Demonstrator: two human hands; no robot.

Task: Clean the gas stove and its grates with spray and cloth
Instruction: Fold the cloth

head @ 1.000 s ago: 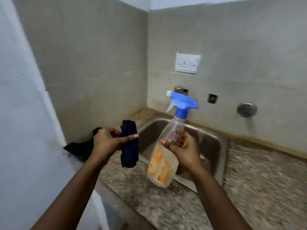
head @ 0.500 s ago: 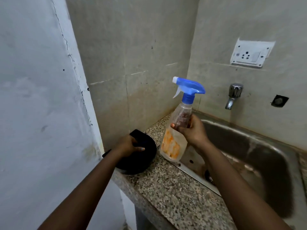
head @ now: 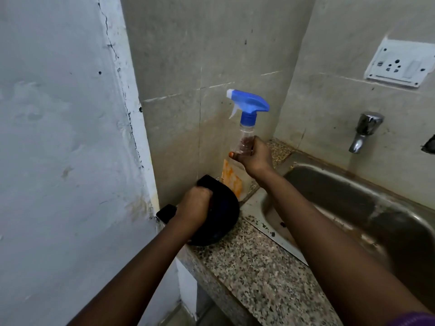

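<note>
A clear spray bottle (head: 246, 128) with a blue trigger head and an orange label stands upright in the counter's back left corner. My right hand (head: 253, 157) grips its neck. A dark blue cloth (head: 223, 215) lies bunched on the granite counter (head: 247, 262) by the left wall. My left hand (head: 194, 207) rests on the cloth with fingers curled into it. No stove or grates appear in this view.
A stained steel sink (head: 353, 208) fills the right side, with a tap (head: 363, 131) on the tiled wall above it and a white socket plate (head: 397, 65) higher up. A painted wall edge (head: 131, 128) borders the counter on the left.
The bottle has gone from held up over the sink to standing in the counter corner. The cloth, held up a second ago, now lies on the counter under my left hand.
</note>
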